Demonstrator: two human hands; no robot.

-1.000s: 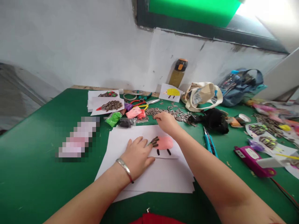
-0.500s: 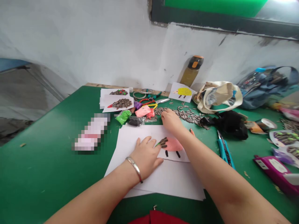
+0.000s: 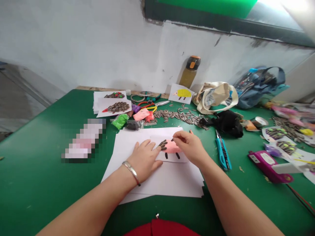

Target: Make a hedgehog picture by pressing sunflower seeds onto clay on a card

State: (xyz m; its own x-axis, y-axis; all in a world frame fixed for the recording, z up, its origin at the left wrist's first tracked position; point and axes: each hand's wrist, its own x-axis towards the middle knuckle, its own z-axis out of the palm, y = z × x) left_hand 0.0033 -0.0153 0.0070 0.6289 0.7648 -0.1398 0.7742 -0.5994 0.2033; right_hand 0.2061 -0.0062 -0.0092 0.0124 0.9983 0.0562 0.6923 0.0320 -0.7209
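My left hand (image 3: 146, 159) lies flat with fingers spread over the left side of a small paper card and the white sheets (image 3: 123, 183) under it. On the card is a pink clay hedgehog body (image 3: 171, 147) with two black legs. Several striped sunflower seeds (image 3: 162, 144) are stuck side by side at its left end. My right hand (image 3: 189, 144) is pinched over the top right of the pink clay, with a dark sunflower seed (image 3: 172, 140) at its fingertips. Behind the sheets lies a loose heap of sunflower seeds (image 3: 188, 117).
Bagged clay, green (image 3: 120, 121) and pink (image 3: 141, 114), sits behind the sheets near scissors (image 3: 162, 103). Finished seed hedgehog cards (image 3: 115, 108) lie at the back left. A teal utility knife (image 3: 222, 152), a black cloth bundle (image 3: 228, 124) and a magenta case (image 3: 267, 164) are to the right.
My right hand has come back from the seed heap to the pink clay, bringing a seed. My left hand stays on the card. The whole view has shifted a little.
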